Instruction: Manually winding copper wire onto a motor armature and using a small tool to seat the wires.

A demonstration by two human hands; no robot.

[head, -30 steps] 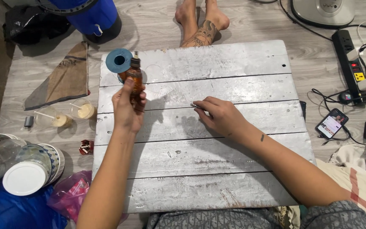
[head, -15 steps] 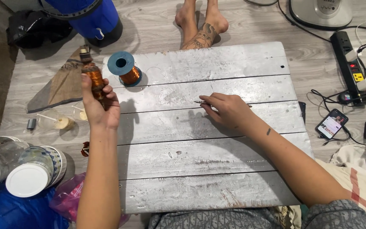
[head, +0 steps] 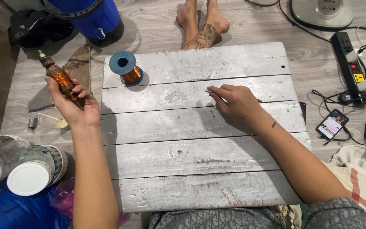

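Observation:
My left hand (head: 75, 106) holds a motor armature wound with copper wire (head: 60, 78) out over the floor, left of the grey wooden board (head: 191, 140). The armature is tilted, with its shaft end up and to the left. My right hand (head: 236, 101) rests on the board's middle plank and pinches a thin metal pin or wire end (head: 209, 91) between its fingertips. A blue spool of copper wire (head: 126, 68) stands upright on the board's far left corner, apart from both hands.
Two bare feet of another person (head: 202, 25) lie beyond the board. A blue barrel (head: 92, 17) stands at the far left; white-lidded jars (head: 26, 169) sit near left. A power strip (head: 350, 63), phone (head: 332, 124), cables and a fan base (head: 320, 12) are at right.
My left hand has carried the armature from beside the spool leftward off the board, out over the floor. The right hand has stayed on the board.

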